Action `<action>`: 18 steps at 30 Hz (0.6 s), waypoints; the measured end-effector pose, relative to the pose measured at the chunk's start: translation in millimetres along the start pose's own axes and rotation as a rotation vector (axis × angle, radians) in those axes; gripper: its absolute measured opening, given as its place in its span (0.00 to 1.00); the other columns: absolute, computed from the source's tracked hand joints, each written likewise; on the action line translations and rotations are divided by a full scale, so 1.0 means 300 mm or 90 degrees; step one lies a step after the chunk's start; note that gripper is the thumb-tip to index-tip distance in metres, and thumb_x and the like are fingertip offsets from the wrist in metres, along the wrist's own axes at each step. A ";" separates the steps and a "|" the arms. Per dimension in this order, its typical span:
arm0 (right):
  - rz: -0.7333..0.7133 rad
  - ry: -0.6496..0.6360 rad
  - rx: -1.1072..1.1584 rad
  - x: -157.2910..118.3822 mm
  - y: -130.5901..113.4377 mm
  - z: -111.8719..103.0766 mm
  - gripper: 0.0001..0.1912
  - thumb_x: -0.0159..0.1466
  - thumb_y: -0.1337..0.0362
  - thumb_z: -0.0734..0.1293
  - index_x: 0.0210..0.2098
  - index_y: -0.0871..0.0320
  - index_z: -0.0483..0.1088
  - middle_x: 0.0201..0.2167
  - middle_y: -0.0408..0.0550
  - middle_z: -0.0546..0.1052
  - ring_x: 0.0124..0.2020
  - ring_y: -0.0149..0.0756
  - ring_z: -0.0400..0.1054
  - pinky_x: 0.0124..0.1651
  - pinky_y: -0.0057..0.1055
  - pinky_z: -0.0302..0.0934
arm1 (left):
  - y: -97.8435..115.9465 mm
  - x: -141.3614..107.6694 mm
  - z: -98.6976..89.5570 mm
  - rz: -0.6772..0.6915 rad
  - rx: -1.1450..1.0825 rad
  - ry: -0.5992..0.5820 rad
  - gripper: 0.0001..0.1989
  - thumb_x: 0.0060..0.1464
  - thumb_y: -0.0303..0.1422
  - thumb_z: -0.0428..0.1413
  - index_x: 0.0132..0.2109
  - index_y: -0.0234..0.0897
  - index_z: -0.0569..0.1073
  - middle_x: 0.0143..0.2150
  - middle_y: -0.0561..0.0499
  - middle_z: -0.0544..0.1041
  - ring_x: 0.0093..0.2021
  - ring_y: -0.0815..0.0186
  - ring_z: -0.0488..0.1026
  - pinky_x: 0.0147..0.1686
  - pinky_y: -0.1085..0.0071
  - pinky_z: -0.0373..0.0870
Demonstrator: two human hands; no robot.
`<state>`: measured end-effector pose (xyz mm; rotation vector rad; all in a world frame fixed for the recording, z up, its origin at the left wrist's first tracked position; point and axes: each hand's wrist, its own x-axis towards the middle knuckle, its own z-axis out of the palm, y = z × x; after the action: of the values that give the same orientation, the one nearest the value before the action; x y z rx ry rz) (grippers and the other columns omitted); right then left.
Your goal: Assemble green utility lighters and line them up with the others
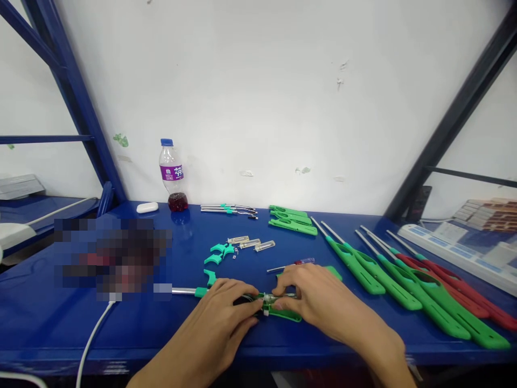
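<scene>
An opened green lighter casing (290,314) lies near the table's front edge, with small clear and metal parts inside. My left hand (226,318) is closed on the casing's left part, where a silver tube (183,291) with a teal collar sticks out to the left. From the right, my right hand (311,296) pinches a small clear and metal part over the casing. Behind my right hand lie a screwdriver (305,261) and another green piece (334,272). Teal triggers (213,260) and clear fuel tanks (264,246) are further back.
Several green lighters (359,269) and red ones (476,293) lie at the right, beside a white power strip (456,258). Green shells (293,221), metal tubes (228,209) and a bottle (173,178) stand or lie near the wall. A white cable (91,339) crosses the left.
</scene>
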<state>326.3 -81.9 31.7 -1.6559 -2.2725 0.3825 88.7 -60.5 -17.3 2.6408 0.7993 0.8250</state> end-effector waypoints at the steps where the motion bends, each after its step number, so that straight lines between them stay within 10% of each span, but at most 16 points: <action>1: 0.000 -0.002 -0.002 0.000 -0.001 0.001 0.04 0.65 0.57 0.77 0.36 0.48 0.82 0.36 0.41 0.84 0.35 0.42 0.75 0.34 0.34 0.52 | -0.001 -0.001 0.002 -0.001 0.002 -0.001 0.17 0.66 0.22 0.58 0.56 0.47 0.79 0.53 0.49 0.80 0.53 0.57 0.76 0.54 0.60 0.74; 18: -0.017 -0.029 -0.024 -0.004 -0.018 -0.024 0.05 0.70 0.57 0.72 0.41 0.46 0.82 0.38 0.40 0.85 0.39 0.44 0.78 0.35 0.34 0.52 | 0.004 -0.005 0.001 -0.021 0.015 -0.016 0.14 0.65 0.21 0.58 0.52 0.45 0.76 0.51 0.51 0.78 0.48 0.57 0.77 0.52 0.58 0.73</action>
<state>324.7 -84.5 40.2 -1.6489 -2.3466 0.3761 88.3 -62.4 -17.8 2.6459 0.8481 0.7770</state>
